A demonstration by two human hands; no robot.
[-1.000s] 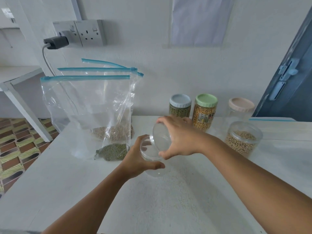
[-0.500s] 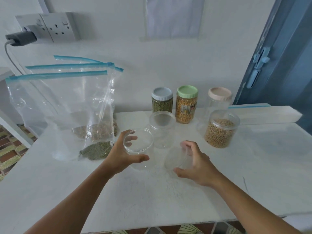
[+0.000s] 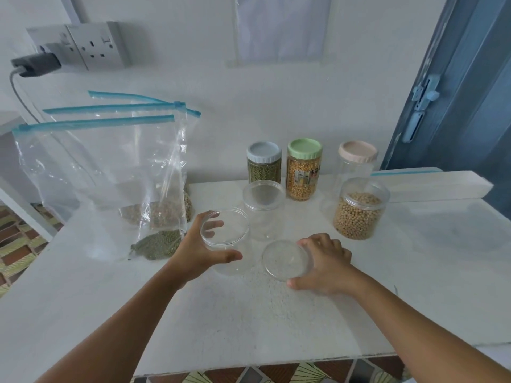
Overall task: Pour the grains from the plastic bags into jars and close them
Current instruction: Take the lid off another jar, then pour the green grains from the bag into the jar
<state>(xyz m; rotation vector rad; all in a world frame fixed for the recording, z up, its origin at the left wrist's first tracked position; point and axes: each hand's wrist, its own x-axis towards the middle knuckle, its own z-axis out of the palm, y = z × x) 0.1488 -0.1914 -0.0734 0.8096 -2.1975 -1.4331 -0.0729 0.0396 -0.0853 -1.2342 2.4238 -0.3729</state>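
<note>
Six jars stand on the table (image 3: 414, 272), three bags near its left edge. Left hand (image 3: 197, 254) grips the clear lidless jar (image 3: 225, 239); right hand (image 3: 326, 265) holds its clear lid (image 3: 284, 259).

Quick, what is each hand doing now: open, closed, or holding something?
Left hand: holds the open clear jar by its side.
Right hand: holds the clear lid at the table.

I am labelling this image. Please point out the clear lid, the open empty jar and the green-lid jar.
clear lid (image 3: 286, 259): head view, middle of its flat disc.
open empty jar (image 3: 225, 230): head view, its open mouth.
green-lid jar (image 3: 302, 179): head view, its grain-filled body.
</note>
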